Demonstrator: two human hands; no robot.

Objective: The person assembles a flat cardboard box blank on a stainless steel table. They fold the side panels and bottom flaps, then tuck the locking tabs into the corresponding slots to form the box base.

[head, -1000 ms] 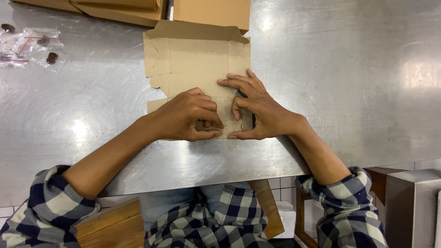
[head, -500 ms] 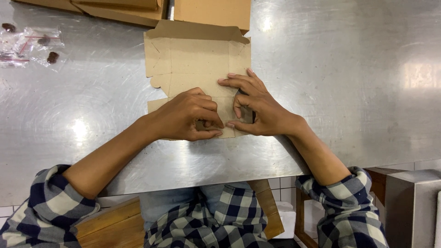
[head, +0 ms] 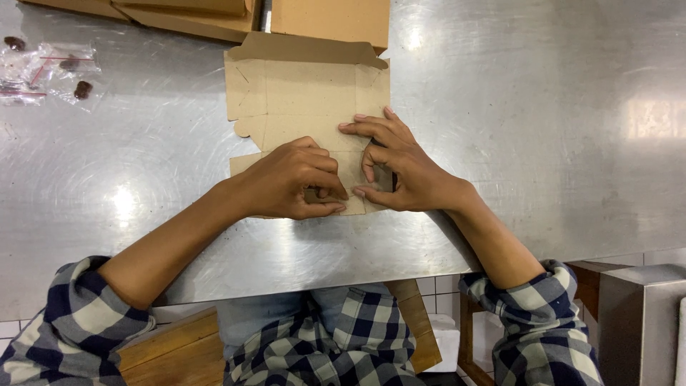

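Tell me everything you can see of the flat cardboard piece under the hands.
The flat cardboard piece is a plain brown die-cut box blank, unfolded, with scored crease lines and notched flaps along its edges. It lies flat on the steel table. The left hand and right hand press on its near end, covering that part.

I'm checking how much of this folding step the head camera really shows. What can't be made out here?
- Head view: the near edge of the flat cardboard blank is covered by the left hand and right hand.
- The grip of either hand on the cardboard: fingertips curl out of sight.
- Cardboard stacks at the far side: cut off by the top edge.
- Clear plastic wrappers: dark contents too small to identify.
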